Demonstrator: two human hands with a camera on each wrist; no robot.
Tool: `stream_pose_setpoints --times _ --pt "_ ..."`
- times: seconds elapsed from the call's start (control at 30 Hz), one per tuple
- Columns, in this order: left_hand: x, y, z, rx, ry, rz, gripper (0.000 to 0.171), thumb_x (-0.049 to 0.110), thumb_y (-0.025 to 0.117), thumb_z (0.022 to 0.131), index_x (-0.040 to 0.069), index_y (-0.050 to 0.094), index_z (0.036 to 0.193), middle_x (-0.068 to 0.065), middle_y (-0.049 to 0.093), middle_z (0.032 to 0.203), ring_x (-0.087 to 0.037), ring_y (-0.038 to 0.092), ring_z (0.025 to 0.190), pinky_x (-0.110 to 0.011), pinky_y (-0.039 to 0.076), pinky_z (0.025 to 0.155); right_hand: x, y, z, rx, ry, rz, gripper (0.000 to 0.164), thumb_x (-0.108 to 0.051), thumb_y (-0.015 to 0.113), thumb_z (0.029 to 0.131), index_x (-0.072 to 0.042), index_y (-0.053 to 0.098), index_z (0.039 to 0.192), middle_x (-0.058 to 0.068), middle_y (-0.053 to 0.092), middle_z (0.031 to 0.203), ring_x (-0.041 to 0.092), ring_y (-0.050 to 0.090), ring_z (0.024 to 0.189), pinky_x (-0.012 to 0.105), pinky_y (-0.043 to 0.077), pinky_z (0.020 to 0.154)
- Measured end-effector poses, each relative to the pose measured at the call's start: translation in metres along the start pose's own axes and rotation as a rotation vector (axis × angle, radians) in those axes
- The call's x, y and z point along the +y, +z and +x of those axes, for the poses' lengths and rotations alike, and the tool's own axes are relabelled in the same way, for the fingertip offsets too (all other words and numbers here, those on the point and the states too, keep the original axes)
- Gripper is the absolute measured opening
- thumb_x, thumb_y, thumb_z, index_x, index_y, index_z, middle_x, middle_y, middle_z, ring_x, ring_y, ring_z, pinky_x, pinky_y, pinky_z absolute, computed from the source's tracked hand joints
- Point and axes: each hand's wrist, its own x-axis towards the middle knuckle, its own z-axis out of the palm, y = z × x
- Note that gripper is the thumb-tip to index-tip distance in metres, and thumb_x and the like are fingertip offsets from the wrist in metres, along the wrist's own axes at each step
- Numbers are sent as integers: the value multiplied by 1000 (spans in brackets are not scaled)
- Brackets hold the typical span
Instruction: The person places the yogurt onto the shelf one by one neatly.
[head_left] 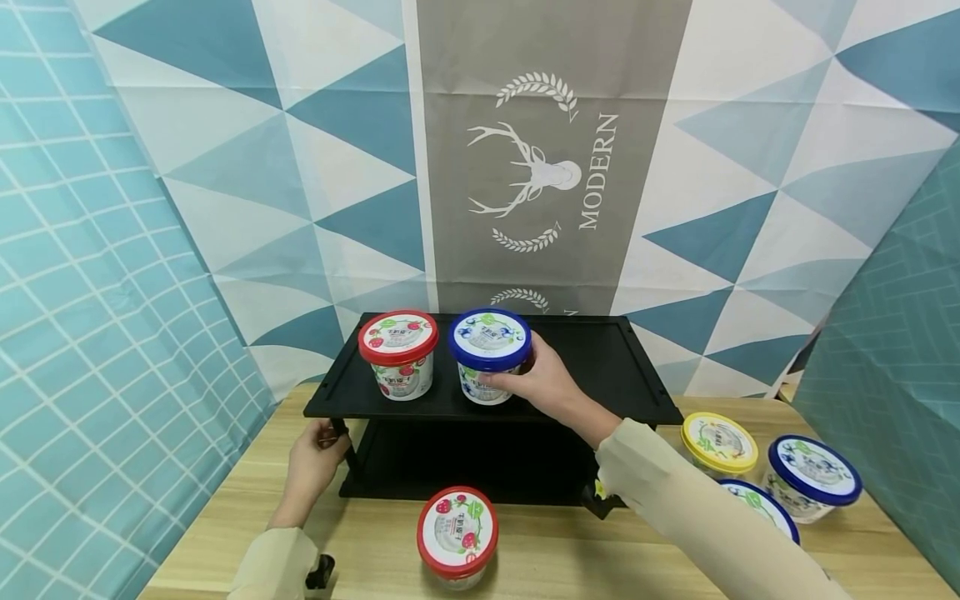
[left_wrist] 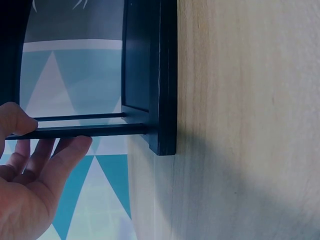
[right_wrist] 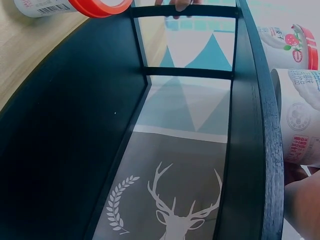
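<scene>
A black two-tier rack (head_left: 588,354) stands on the wooden table. My right hand (head_left: 551,383) grips a blue-lidded tub (head_left: 491,337) at the upper shelf's front, fingers round its right side. Just left of it, a red-lidded tub (head_left: 399,337) stands upright on the same shelf. My left hand (head_left: 311,462) holds the rack's left front post (left_wrist: 107,131), thumb on one side and fingers on the other. In the right wrist view, the held tub's white side (right_wrist: 302,117) shows beside the shelf edge, with part of my right hand (right_wrist: 305,200) below.
Another red-lidded tub (head_left: 457,533) stands on the table (head_left: 555,558) before the rack. To the right are a yellow-lidded tub (head_left: 720,442) and two blue-lidded tubs, one (head_left: 815,471) farther right, the other (head_left: 757,504) partly behind my right sleeve. A patterned backdrop (head_left: 345,125) hangs behind.
</scene>
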Motion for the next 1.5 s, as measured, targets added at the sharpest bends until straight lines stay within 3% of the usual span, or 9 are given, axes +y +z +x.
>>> stream_pose_setpoints --times 0.43,0.87,1.5 --pt "1 -1 0 -10 0 -1 35 12 49 92 -3 48 123 -29 54 121 -39 57 108 -34 55 80 1 1 3 2 1 -4 75 -23 76 78 -13 34 139 9 50 135 27 49 125 46 42 104" --pt "-2 0 1 -3 8 0 33 12 51 91 -3 49 121 -28 55 119 -37 58 106 -26 55 75 0 4 5 11 11 -9 75 -23 76 77 -12 35 139 9 50 134 26 49 124 45 42 103" --pt "0 -1 -2 0 14 17 34 13 51 92 -3 49 122 -29 55 120 -39 57 108 -36 55 80 3 7 9 20 31 -11 75 -24 76 77 -12 34 139 9 49 135 27 48 126 47 39 106"
